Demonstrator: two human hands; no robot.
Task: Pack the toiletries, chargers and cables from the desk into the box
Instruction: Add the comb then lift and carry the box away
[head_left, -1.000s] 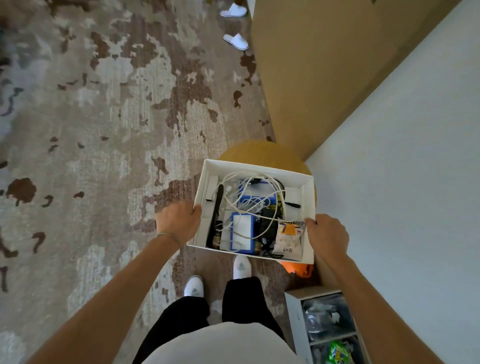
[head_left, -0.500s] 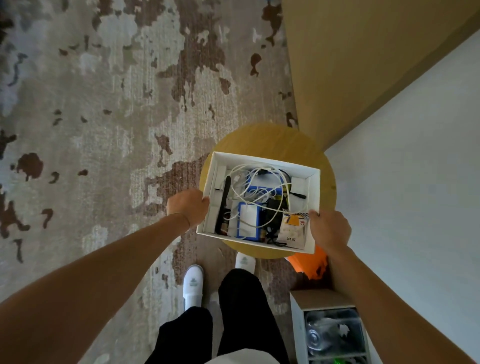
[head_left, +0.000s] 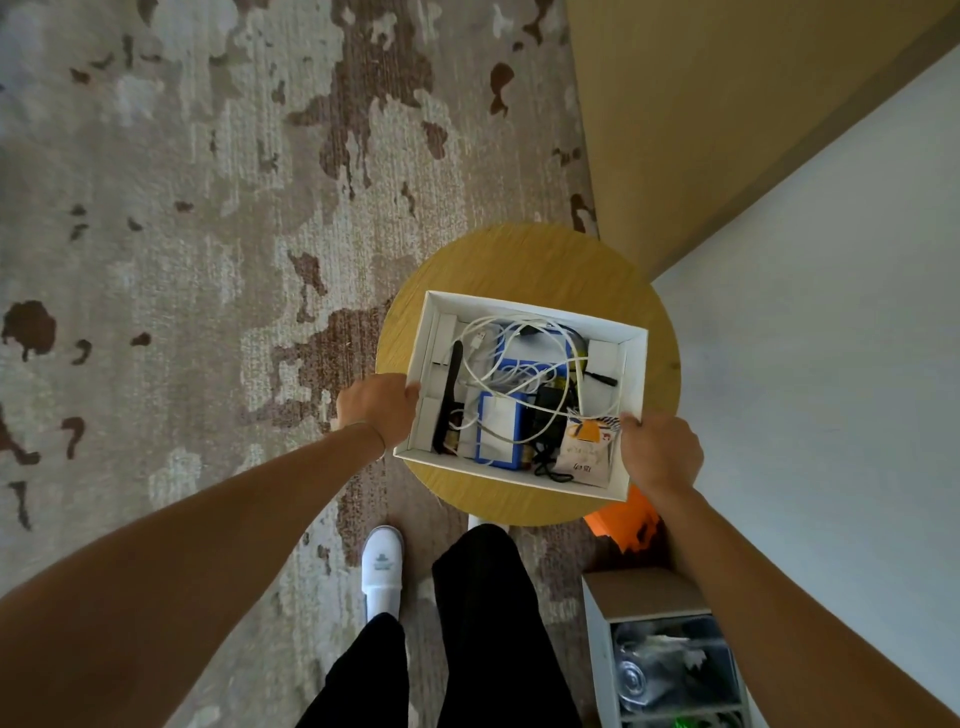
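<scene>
A white cardboard box (head_left: 636, 364) is over a round wooden stool (head_left: 530, 260); whether it rests on the top I cannot tell. Inside lie tangled white cables (head_left: 519, 353), a blue-edged white pack (head_left: 501, 434), a black charger (head_left: 553, 405), a black comb-like stick (head_left: 451, 395) and a small white sachet with orange print (head_left: 584, 452). My left hand (head_left: 376, 408) grips the box's left wall. My right hand (head_left: 660, 452) grips its near right corner.
The stool stands on a patterned grey-brown carpet (head_left: 182, 208). A tan wall panel (head_left: 727, 104) and a pale wall (head_left: 831, 364) close the right side. An orange object (head_left: 623, 525) and a shelf unit with clear wrapped items (head_left: 670, 660) sit near my right leg.
The box has travelled forward over the round stool, with both hands still holding its sides. More of the stool top shows around it now.
</scene>
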